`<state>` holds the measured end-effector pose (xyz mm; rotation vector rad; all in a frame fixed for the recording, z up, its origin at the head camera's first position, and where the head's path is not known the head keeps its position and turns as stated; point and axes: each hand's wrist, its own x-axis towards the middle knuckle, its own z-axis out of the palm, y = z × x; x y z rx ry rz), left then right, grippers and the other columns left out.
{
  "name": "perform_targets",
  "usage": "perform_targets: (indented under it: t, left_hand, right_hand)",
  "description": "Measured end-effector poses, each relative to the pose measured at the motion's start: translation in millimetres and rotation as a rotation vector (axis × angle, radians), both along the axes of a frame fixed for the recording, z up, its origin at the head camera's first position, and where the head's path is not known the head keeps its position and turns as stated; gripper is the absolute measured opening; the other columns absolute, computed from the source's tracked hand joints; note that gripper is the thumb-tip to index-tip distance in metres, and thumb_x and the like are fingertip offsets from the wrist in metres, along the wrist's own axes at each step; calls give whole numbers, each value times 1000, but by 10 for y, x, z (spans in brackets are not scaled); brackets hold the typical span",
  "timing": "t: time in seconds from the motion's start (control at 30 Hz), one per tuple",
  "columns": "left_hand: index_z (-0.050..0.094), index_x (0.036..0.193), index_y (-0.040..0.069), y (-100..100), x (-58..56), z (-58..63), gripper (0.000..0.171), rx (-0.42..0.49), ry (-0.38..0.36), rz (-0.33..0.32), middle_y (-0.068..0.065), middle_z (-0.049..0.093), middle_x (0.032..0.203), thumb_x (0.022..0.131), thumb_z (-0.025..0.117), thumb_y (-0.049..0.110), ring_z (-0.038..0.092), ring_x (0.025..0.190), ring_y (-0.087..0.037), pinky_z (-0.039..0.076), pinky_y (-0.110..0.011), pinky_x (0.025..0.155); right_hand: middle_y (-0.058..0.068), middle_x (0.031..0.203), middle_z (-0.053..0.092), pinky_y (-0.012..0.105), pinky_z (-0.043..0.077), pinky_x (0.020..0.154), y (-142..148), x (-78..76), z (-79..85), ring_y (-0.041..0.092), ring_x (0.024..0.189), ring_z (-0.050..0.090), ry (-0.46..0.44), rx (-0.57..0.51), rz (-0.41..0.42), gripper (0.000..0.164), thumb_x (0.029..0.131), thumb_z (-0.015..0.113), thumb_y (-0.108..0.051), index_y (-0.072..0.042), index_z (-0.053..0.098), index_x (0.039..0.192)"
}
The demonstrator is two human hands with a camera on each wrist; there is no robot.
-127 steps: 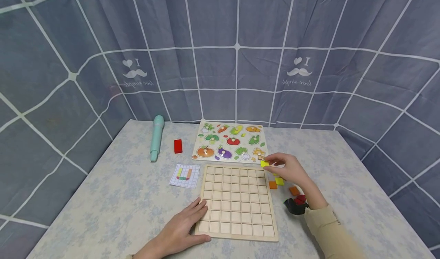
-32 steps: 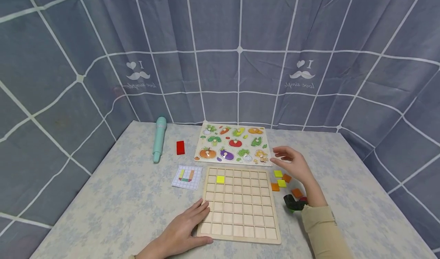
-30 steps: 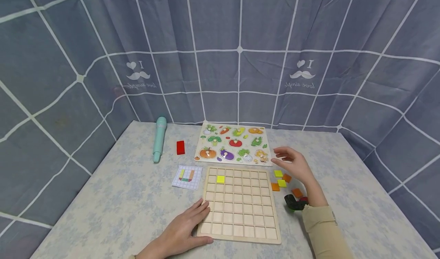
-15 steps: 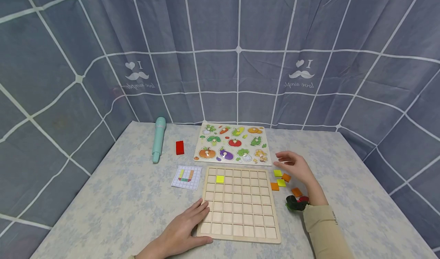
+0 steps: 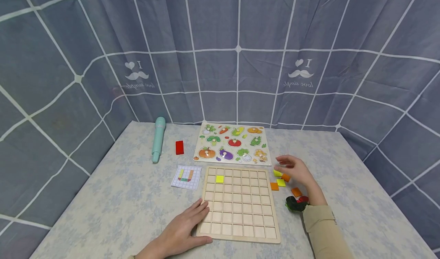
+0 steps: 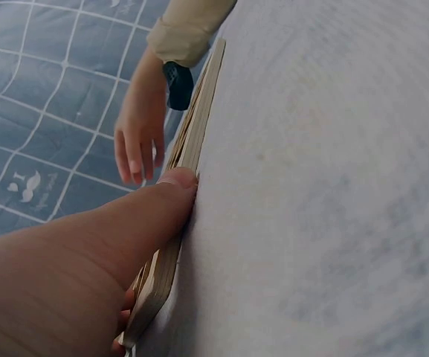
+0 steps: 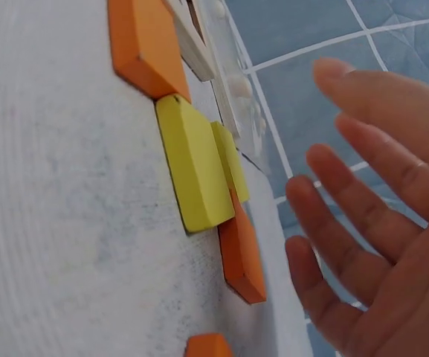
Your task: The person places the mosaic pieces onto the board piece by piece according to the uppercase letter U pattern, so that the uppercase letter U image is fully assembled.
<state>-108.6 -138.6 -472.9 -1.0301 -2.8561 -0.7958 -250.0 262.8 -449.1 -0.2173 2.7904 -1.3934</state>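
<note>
A wooden grid board (image 5: 240,203) lies in the middle of the table, with one yellow square tile (image 5: 220,179) in a cell near its upper left. My left hand (image 5: 183,226) rests along the board's lower left corner, fingers on the frame and thumb at the front edge (image 6: 162,275). Over the loose tiles right of the board hovers my right hand (image 5: 295,169), its fingers loosely bent and holding nothing. Under and beside it lie yellow tiles (image 7: 192,163) and orange tiles (image 7: 147,48). The right wrist view shows its fingers (image 7: 340,212) apart from them.
Left of the board lies a pattern card (image 5: 186,177) with a coloured U shape. Behind are a vegetable peg puzzle (image 5: 232,143), a red block (image 5: 179,147) and a teal microphone-shaped object (image 5: 158,140). A dark green and red object (image 5: 296,204) sits by the right forearm.
Earlier my right hand held a yellow tile above the board's upper right corner; a yellow tile now lies in the grid. Lately that hand has lowered toward the loose tiles. My left hand stays put.
</note>
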Motion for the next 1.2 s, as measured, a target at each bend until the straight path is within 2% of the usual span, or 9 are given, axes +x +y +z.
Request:
perform_targets:
  t: [0.23, 0.47, 0.67, 0.9, 1.2]
  left_hand:
    - [48, 136, 0, -6, 0, -11, 80, -3, 3, 1, -9, 38, 146, 85, 54, 61, 28, 137, -28, 38, -45, 100]
    - [48, 136, 0, -9, 2, -15, 80, -6, -1, -1, -10, 38, 147, 85, 54, 61, 28, 137, -28, 38, -45, 100]
    - [48, 136, 0, -9, 6, -15, 80, -5, 8, -1, -10, 38, 146, 85, 55, 61, 28, 137, -28, 38, -45, 100]
    - [48, 136, 0, -5, 4, -10, 80, -5, 8, -1, -10, 38, 146, 85, 55, 60, 28, 137, -29, 37, -45, 100]
    - [48, 136, -1, -2, 1, -14, 80, -2, 11, -6, -11, 39, 146, 85, 56, 60, 28, 137, -29, 38, -45, 100]
  right_hand:
    - [21, 126, 54, 49, 44, 90, 25, -4, -68, 38, 112, 50, -62, -7, 1, 51, 85, 70, -31, -3, 57, 125]
    - [21, 125, 55, 41, 48, 82, 23, 17, -98, 35, 109, 52, -88, -14, -12, 51, 83, 73, -31, -5, 59, 125]
    - [17, 126, 55, 35, 47, 81, 28, 20, -147, 31, 110, 52, -139, -48, -41, 54, 81, 74, -32, -7, 58, 126]
    - [17, 121, 56, 32, 47, 71, 30, 9, -178, 31, 106, 51, -126, -38, -31, 50, 79, 76, -28, -5, 61, 122]
    - [14, 111, 60, 33, 46, 74, 26, 2, -198, 27, 96, 51, -91, 16, -45, 42, 80, 76, -24, -4, 65, 115]
